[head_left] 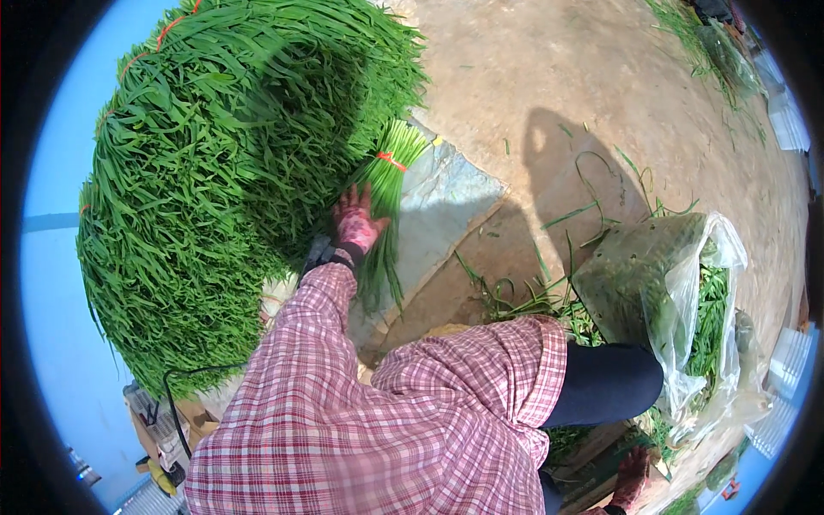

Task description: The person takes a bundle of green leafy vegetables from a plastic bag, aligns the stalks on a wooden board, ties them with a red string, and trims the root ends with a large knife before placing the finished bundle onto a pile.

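Note:
My left hand (359, 221), in a pink patterned glove, lies with spread fingers on a bundle of long green leafy stalks, which look like garlic chives (386, 193). A red band (392, 160) ties this bundle near its pale cut ends. The bundle rests on a grey-green sheet (451, 184), against a big heap of the same greens (180, 206). Low at the right, beside my knee, my right hand (631, 474) is gloved too; its fingers look loosely apart, and I see nothing in them. Loose greens lie close to it.
A clear plastic bag (730, 245) with greens inside stands right of my knee, beside a dull greenish panel (618, 270). Loose stalks (524, 296) are scattered on the brown ground (481, 69). At the lower left are a cardboard box (199, 421) and a black cable (172, 403).

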Demonstrator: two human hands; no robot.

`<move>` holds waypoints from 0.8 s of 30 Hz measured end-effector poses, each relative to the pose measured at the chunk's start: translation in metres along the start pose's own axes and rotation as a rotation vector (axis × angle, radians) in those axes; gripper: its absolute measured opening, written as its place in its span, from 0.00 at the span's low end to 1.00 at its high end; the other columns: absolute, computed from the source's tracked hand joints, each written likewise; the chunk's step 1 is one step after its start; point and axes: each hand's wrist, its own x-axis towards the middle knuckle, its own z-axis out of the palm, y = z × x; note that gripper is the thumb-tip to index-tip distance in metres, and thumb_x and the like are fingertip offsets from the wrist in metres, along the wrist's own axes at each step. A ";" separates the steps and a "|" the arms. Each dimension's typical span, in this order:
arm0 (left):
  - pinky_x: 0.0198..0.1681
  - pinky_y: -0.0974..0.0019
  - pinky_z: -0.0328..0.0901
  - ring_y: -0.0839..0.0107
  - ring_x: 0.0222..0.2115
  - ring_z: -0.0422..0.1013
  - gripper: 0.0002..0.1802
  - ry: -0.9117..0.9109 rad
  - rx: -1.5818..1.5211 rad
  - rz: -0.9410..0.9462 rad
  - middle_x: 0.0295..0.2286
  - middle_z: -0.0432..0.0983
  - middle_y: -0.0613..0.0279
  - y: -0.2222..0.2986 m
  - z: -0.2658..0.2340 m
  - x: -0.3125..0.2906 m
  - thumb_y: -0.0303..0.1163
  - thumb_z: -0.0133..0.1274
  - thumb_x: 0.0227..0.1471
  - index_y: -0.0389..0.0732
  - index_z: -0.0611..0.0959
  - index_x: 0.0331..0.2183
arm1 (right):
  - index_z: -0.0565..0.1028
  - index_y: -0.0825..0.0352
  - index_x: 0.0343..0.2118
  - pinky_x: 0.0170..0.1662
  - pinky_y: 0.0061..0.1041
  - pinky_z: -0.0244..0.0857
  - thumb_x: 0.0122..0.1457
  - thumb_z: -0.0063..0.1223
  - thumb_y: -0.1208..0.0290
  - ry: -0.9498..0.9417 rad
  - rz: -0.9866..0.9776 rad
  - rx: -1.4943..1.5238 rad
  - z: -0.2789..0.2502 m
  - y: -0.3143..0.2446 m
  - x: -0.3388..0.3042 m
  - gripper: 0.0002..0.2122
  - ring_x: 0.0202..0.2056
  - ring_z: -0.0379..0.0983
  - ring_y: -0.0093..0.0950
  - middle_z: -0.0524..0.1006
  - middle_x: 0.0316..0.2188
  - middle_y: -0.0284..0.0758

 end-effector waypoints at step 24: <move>0.45 0.60 0.68 0.60 0.43 0.72 0.39 -0.338 -0.492 -0.055 0.41 0.77 0.57 0.005 0.049 0.170 0.53 0.69 0.26 0.45 0.79 0.43 | 0.66 0.69 0.52 0.39 0.33 0.69 0.58 0.51 0.63 0.381 0.060 0.004 0.076 0.040 -0.071 0.21 0.42 0.74 0.36 0.75 0.45 0.40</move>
